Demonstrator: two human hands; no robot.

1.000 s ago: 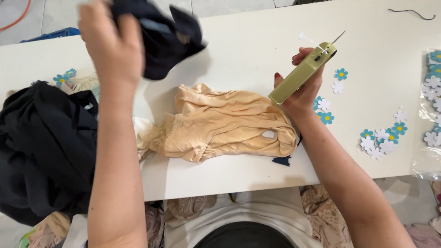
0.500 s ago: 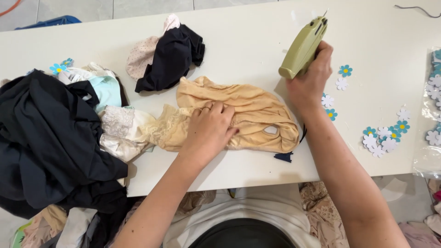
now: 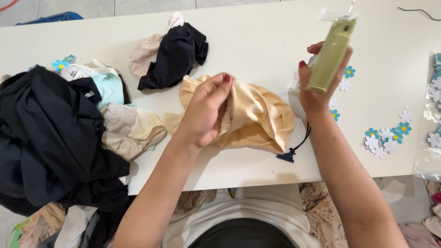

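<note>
Head view, one frame.

Item 1: left hand (image 3: 209, 108), fingers pinched together on a fold of the peach-beige soft fabric garment (image 3: 257, 119), lifting that part off the surface. The garment lies at the middle of the white flat-topped table (image 3: 257, 41), its lower edge resting on the tabletop near the front edge.

Item 2: right hand (image 3: 317, 87), clenched around the olive-green plastic tagging gun (image 3: 331, 54), held upright above the table, just right of the garment. The gun's tip is blurred; its detail cannot be told.

Item 3: small dark blue tag on a black cord (image 3: 290, 151), lying on the table at the garment's lower right corner, touching it.

Item 4: black cloth bundled with a pink dotted piece (image 3: 167, 53), behind the garment, near it.

Item 5: large heap of dark clothing (image 3: 46, 138) at the left end of the table, with a mint-green piece (image 3: 108, 87) and cream lace pieces (image 3: 131, 128) against its right side.

Item 6: blue and white paper flower cut-outs (image 3: 388, 138), scattered right of the right forearm.

Item 7: clear plastic bag of more flowers (image 3: 434, 119), at the right edge.
</note>
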